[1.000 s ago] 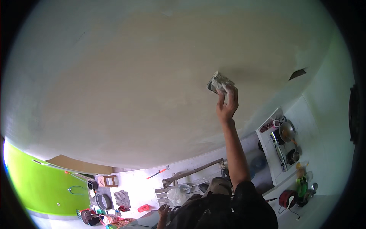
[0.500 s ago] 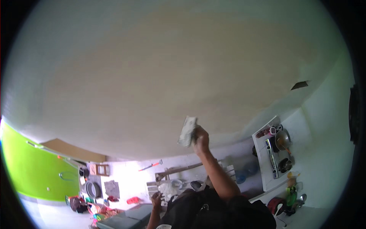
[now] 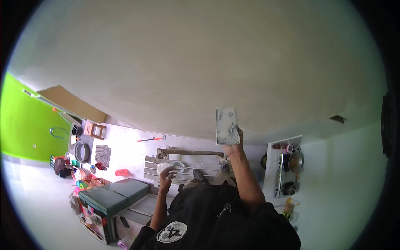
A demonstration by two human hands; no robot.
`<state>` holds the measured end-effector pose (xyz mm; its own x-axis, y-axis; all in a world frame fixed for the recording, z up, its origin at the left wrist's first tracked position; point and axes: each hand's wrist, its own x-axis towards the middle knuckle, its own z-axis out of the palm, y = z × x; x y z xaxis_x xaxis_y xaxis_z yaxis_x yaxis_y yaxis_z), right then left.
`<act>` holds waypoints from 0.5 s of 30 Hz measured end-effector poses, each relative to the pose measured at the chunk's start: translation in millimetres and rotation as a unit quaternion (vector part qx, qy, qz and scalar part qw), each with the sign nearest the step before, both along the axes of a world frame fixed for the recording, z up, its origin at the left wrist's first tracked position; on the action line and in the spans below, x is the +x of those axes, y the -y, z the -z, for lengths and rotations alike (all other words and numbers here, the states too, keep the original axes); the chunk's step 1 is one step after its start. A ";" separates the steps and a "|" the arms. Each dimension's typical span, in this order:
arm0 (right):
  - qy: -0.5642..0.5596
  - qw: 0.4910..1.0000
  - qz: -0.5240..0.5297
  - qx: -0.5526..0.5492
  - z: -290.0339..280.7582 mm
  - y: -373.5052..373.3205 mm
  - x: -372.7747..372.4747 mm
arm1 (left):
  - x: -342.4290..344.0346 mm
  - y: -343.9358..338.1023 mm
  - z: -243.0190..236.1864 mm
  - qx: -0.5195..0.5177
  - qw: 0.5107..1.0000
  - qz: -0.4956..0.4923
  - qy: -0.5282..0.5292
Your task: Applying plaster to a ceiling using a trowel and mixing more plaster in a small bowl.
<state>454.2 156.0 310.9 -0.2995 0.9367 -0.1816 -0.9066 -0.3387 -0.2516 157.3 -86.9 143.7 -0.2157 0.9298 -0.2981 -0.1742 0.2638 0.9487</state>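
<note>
The right hand [image 3: 234,146] grips a smeared rectangular float [image 3: 226,124] before the bottom edge of the wall [image 3: 166,79], while the left hand [image 3: 166,176], well apart, fingers loosely spread, hangs over the slatted platform [image 3: 151,171], near its left corner.

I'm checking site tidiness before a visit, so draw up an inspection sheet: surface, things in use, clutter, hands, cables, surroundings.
Surface: broad wall, beige-grey and blotchy; dark opening toward the right.
Things in use: flat rectangular tool, smeared with pale paste; contact with the wall cannot be told.
Clutter: orange-handled tool, striped mat and red bag on the floor.
Hands: right hand grips the flat tool; left hand has loosely bent fingers, nothing seen held.
Cables: thin blue-green loop against the green wall; cable or hose, unclear.
Surroundings: stove with pan at right; wooden stool at left.
</note>
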 end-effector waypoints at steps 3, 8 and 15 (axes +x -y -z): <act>0.097 0.992 -0.060 -0.049 39.5 17.5 8.6 | 35.7 -43.2 -45.1 0.042 0.997 0.070 0.009; 0.063 0.943 -0.325 -0.020 64.9 86.9 -60.3 | 60.4 -49.3 -72.6 0.051 0.985 0.042 0.161; 0.050 0.853 -0.459 -0.243 58.9 124.0 -75.2 | 87.7 -5.6 -34.0 0.144 0.867 -0.066 0.472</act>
<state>379.0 32.0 252.1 -0.8264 0.1223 -0.5497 -0.1855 -0.9808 0.0606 245.0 -81.3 177.6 -0.1123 0.9809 -0.1586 -0.9197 -0.0421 0.3904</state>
